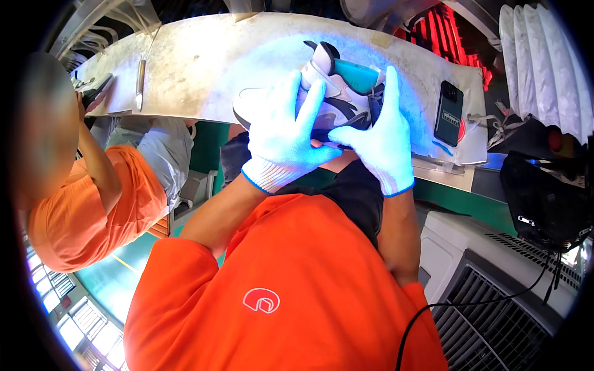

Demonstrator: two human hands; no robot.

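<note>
Shoe (341, 109), grey-white and black with a teal part (356, 75) at its opening: at the middle of the worktable's (192, 59) front edge, blue light over it. Contact with the surface below: cannot tell.

Left hand (281, 136), white-gloved: fingers over the shoe's side, thumb below, clamped on it. Right hand (378, 139), also gloved: thumb and forefinger spread wide about the shoe's right end; firmness of hold not discernible.

Black phone (449, 114) near the right edge; blue strip (442, 148) by the front right corner. Slim tool (141, 85) toward the left end.
</note>
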